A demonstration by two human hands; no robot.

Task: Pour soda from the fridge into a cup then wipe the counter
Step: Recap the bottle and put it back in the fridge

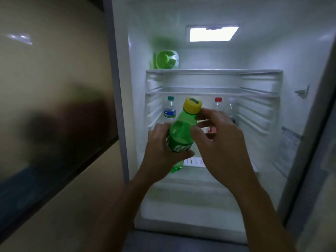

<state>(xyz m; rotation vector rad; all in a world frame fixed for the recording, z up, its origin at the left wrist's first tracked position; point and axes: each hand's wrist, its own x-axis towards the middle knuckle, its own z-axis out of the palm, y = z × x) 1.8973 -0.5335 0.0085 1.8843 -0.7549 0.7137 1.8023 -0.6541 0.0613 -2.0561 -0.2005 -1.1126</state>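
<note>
A dark glossy panel (pixel 54 124) covers the wall at the far left. Just beside it, the fridge (pixel 300 51) stands open, and its ceiling lamp (pixel 212 33) is lit. A green container (pixel 166 59) sits at the left end of the upper shelf (pixel 214 71). On a lower level, far back on the left, a water bottle (pixel 170 110) with a green cap and blue label stands upright. In front of the open compartment, the left hand (pixel 160 144) holds the green soda bottle (pixel 180 131). Its grip is clamped round the labelled middle of the body, with the thumb across the label. The bottle is outside the shelves, tilted with its neck up and to the right, and the yellow cap (pixel 192 105) is on. The right hand (pixel 221 142) meets the bottle from the right. Its grip is curled about the neck, with the thumb on the shoulder and the forefinger at the lower edge of the cap. Behind this hand, a red-capped bottle (pixel 218 102) and a clear bottle (pixel 231 108) stand side by side at the back. A red pack (pixel 212 129) shows between the fingers; its type cannot be determined.
</note>
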